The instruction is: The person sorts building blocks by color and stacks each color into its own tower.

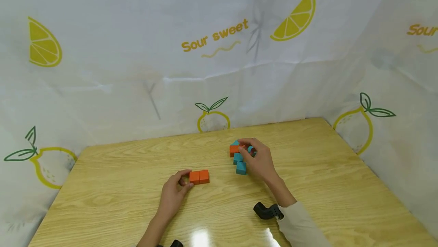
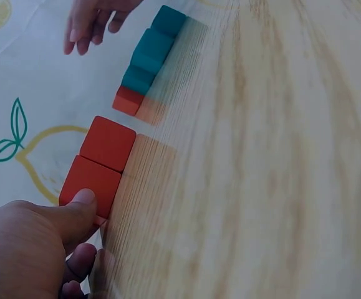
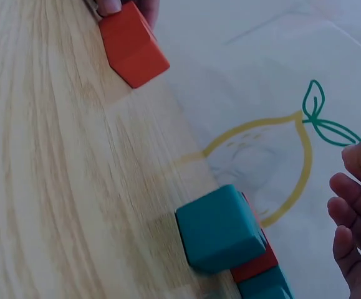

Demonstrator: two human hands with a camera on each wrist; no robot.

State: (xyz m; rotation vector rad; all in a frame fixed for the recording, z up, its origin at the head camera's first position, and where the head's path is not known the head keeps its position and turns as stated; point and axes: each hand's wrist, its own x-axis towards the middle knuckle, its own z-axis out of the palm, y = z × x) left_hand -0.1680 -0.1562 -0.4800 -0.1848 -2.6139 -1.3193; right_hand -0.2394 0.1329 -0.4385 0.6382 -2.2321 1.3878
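Note:
Two orange cubes sit side by side on the wooden table; my left hand [image 1: 172, 194] pinches the left cube [image 1: 194, 177] between thumb and forefinger. The right cube [image 1: 204, 176] touches it. My right hand [image 1: 261, 160] hovers over a small group of blocks, its fingers loosely bent and holding nothing. In that group are a blue cube [image 1: 241, 168] in front, another blue block [image 1: 238, 158] behind it, an orange block [image 1: 234, 150] and a blue pointed piece [image 1: 235, 143] at the back. A blue curved piece [image 1: 251, 150] is partly hidden by the right hand.
The wooden table [image 1: 119, 190] meets a white sheet [image 1: 143, 98] with lemon prints at its back and sides. A black wrist mount [image 1: 268, 211] sits by the right sleeve [image 1: 301, 222]. Another black part [image 1: 176, 243] shows at the bottom edge.

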